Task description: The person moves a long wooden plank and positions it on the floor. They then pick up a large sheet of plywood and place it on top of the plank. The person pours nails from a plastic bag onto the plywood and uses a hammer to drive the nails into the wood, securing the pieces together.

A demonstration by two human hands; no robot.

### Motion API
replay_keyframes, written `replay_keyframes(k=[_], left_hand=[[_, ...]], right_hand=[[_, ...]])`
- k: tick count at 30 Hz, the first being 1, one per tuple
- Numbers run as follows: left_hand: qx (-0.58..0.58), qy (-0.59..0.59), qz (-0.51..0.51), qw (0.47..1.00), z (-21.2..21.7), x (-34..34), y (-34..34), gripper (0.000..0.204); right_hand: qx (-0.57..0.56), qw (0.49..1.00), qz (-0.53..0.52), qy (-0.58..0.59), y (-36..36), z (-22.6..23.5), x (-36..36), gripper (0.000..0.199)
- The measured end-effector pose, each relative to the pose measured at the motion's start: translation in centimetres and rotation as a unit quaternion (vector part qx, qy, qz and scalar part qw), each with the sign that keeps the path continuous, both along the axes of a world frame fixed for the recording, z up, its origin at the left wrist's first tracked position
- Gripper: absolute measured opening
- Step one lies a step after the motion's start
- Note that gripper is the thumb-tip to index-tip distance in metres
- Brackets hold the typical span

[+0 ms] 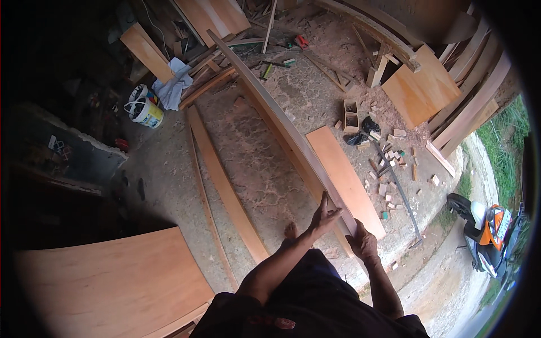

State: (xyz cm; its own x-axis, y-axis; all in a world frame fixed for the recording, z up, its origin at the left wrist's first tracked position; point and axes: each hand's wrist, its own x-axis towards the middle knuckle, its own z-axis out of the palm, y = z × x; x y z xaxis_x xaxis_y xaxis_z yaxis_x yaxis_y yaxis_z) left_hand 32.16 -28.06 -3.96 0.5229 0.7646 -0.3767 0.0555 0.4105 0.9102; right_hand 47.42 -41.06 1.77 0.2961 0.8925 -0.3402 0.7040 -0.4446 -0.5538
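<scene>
A long wooden board (pixel 305 147) stands on edge and runs from near my body toward the far left. Against its near part rests my left hand (pixel 326 217), with thumb and fingers stretched apart. Around the near end, my right hand (pixel 362 242) has its fingers wrapped over the board's edge; some fingertips are hidden. Just right of the board, a flat reddish wooden panel (pixel 345 179) lies on the ground. To the left, a long plank (pixel 225 183) and a thin strip (pixel 205 205) lie side by side.
A large wood sheet (pixel 112 281) fills the lower left. Paint bucket (pixel 147 114) and white cloth (pixel 173 85) sit at far left. Scattered wood blocks (pixel 389 163), a metal bar clamp (pixel 401 194) and a leaning panel (pixel 421 87) are at right; a motorcycle (pixel 489 225) stands outside.
</scene>
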Motion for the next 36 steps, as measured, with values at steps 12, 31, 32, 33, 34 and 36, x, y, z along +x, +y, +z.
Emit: replay_keyframes(k=[12,31,32,33,34,36], left_hand=[[0.055,0.069,0.241,0.966,2.5,-8.5,20.5,0.076],[0.438,0.503,0.012,0.745,2.4,-11.8,43.3,0.057],[0.438,0.5,0.016,0.746,2.3,-11.6,43.4,0.056],[0.439,0.497,0.021,0.748,2.3,-11.4,43.4,0.055],[0.436,0.495,0.02,0.751,2.3,-11.1,43.4,0.054],[0.431,0.492,0.02,0.756,2.4,-11.0,43.4,0.053]], right_hand=[[0.013,1.0,0.007,-0.012,-0.4,0.6,-4.5,0.066],[-0.032,0.998,-0.02,-0.049,-0.1,0.3,-6.2,0.067],[-0.031,0.998,-0.022,-0.046,0.0,0.3,-6.1,0.066],[-0.031,0.998,-0.025,-0.043,0.2,0.4,-6.0,0.066],[-0.03,0.998,-0.028,-0.04,0.3,0.5,-5.8,0.066],[-0.04,0.998,-0.031,-0.039,0.3,0.6,-5.8,0.065]])
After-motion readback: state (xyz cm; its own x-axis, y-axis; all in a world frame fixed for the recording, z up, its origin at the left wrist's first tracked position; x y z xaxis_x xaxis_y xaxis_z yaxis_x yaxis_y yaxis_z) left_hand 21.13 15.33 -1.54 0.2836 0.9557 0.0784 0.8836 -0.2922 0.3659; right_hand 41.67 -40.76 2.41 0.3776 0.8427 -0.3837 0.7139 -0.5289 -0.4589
